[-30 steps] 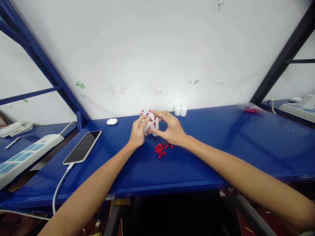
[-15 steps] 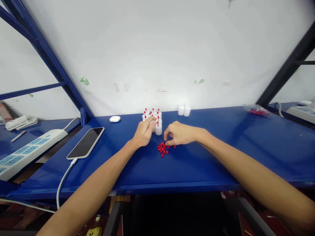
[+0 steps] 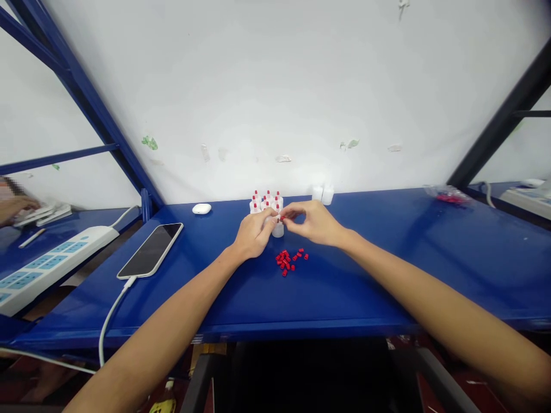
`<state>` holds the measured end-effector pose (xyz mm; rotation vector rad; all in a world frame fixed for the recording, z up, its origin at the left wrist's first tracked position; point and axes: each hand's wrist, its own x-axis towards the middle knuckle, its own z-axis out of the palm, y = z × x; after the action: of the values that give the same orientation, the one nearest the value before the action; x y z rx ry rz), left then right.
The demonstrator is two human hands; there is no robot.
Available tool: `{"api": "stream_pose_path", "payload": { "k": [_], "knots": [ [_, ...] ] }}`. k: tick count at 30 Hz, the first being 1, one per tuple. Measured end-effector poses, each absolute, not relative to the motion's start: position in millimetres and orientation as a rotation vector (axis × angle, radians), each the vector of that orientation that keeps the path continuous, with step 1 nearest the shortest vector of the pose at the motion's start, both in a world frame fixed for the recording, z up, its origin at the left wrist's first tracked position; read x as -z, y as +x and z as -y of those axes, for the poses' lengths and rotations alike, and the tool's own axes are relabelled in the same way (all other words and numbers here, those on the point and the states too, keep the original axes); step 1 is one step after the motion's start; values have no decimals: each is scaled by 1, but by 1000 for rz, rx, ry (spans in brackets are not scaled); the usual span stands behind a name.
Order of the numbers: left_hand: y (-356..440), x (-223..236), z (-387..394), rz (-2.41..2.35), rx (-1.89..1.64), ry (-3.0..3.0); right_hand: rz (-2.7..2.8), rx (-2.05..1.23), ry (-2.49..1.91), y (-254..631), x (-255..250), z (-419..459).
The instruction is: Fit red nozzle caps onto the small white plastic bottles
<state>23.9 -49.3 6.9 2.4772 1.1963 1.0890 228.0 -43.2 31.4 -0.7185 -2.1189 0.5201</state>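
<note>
A group of small white bottles with red-capped nozzles (image 3: 255, 203) stands upright near the wall. At the front of the group, my left hand (image 3: 253, 234) has its thumb and fingers closed around the top of one white bottle (image 3: 278, 231). My right hand (image 3: 316, 222) comes to the same spot from the right, pinching a small red cap (image 3: 282, 218) at the bottle's tip. The fingers partly hide the nozzle, so I cannot tell whether the cap is seated. Several loose red caps (image 3: 284, 261) lie just in front on the blue table (image 3: 344, 287).
Two white containers (image 3: 322, 194) stand by the wall. A phone (image 3: 150, 250) on a cable and a white earbud case (image 3: 201, 209) lie at left. A clear bag (image 3: 450, 195) with red pieces sits at far right. Beyond the left post are a power strip (image 3: 55, 258) and another person's hand (image 3: 16, 209).
My right hand has risen from the pile of red caps to the front bottle, now with a red cap in its fingertips. My left hand stays at the bottle. Another person's hand has appeared at far left.
</note>
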Motion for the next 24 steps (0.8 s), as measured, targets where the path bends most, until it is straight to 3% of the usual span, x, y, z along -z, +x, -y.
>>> {"api": "stream_pose_path", "payload": {
  "k": [17,24],
  "knots": [
    [25,-9,51,-1097,-1130,2454,2013,-437,-594,222,-29,50],
    [30,-12,48,-1313,-1083,2271,2007,-499,-593,216,-21,52]
  ]
}}
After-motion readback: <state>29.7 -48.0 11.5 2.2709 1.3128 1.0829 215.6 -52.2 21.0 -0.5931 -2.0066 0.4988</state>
